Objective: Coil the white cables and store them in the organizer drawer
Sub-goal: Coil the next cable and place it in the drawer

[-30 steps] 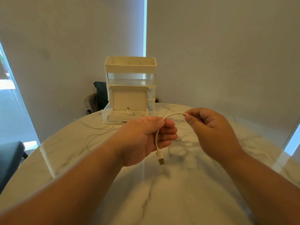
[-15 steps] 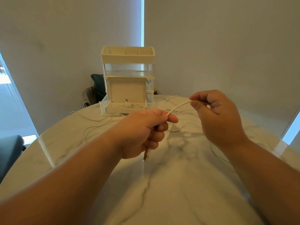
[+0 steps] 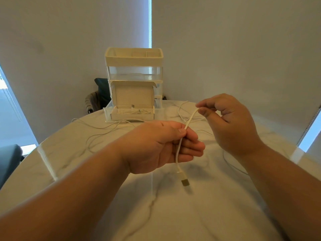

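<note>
Pinching thin white USB cable [image 3: 192, 117] between curled fingers [image 3: 191, 146] of left hand [image 3: 161, 146], nipping it higher up with right hand [image 3: 231, 122], seemingly taut, over white marble desk [image 3: 173, 214]

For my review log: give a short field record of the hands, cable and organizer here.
left hand: grips white cable above its USB plug
right hand: pinches the same cable farther along
USB plug: hangs below left hand
organizer: at far edge of table, bottom drawer open
bottom drawer: holds white cables
loose cables: lying on table, uncoiled
</note>
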Action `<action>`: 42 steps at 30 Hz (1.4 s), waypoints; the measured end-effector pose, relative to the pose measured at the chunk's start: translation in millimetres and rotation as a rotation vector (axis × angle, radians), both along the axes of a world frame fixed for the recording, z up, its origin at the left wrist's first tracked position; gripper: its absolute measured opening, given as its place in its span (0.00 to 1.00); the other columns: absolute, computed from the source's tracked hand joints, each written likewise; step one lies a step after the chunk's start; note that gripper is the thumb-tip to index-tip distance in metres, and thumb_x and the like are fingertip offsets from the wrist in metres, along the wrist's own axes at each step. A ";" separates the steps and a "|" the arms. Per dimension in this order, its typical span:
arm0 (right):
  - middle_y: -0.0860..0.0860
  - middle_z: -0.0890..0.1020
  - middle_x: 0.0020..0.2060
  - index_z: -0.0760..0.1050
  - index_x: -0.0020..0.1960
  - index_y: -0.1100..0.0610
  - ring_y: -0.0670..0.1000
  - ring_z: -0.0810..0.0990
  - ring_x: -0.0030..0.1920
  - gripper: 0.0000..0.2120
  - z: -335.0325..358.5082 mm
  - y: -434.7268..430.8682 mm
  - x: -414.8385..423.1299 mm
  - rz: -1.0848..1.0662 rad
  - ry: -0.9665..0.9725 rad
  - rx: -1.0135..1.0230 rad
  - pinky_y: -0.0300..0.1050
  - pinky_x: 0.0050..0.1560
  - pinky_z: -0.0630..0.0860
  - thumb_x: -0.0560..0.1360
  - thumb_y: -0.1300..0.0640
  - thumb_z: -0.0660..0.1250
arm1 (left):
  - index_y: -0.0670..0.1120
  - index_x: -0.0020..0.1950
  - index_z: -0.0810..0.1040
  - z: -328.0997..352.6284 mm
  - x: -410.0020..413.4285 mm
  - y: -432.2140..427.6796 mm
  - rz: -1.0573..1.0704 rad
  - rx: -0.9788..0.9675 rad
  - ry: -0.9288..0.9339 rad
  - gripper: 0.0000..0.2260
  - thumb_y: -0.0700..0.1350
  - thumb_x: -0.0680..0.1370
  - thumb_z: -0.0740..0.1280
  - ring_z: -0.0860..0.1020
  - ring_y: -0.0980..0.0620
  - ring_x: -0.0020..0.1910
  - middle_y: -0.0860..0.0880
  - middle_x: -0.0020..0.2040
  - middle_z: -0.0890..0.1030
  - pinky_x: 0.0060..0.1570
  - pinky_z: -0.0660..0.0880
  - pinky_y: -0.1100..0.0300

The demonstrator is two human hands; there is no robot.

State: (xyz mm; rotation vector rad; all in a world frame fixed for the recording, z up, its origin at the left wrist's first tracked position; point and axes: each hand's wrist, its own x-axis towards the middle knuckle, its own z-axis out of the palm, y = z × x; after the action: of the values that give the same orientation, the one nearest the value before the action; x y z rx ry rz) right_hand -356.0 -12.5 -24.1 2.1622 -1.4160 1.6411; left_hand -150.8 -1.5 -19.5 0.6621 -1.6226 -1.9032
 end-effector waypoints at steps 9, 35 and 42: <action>0.51 0.80 0.37 0.76 0.43 0.53 0.45 0.77 0.38 0.18 4.2 33.6 27.8 0.164 -0.139 0.251 0.44 0.41 0.74 0.70 0.37 0.66 | 0.43 0.51 0.73 10.0 1.0 -6.1 0.307 0.160 0.423 0.11 0.44 0.85 0.53 0.82 0.51 0.38 0.44 0.41 0.82 0.38 0.80 0.59; 0.54 0.72 0.29 0.83 0.45 0.61 0.50 0.67 0.28 0.10 -28.0 19.0 39.0 0.789 -0.459 1.124 0.43 0.31 0.64 0.71 0.55 0.68 | 0.48 0.61 0.73 12.5 16.4 -10.3 0.243 0.099 0.349 0.11 0.43 0.85 0.52 0.83 0.41 0.54 0.39 0.57 0.83 0.50 0.81 0.50; 0.54 0.72 0.29 0.83 0.44 0.61 0.49 0.67 0.28 0.09 -31.9 14.3 35.6 0.781 -0.494 1.126 0.41 0.30 0.64 0.70 0.56 0.70 | 0.40 0.61 0.76 13.2 14.0 -6.2 0.274 0.156 0.353 0.15 0.44 0.85 0.53 0.85 0.49 0.48 0.43 0.50 0.85 0.45 0.82 0.57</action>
State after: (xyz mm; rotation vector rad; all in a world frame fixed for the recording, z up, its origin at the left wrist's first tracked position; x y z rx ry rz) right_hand -320.4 1.8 -56.0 3.4216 -2.1868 1.9428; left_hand -136.8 -7.8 -6.3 0.5409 -1.1147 -1.8321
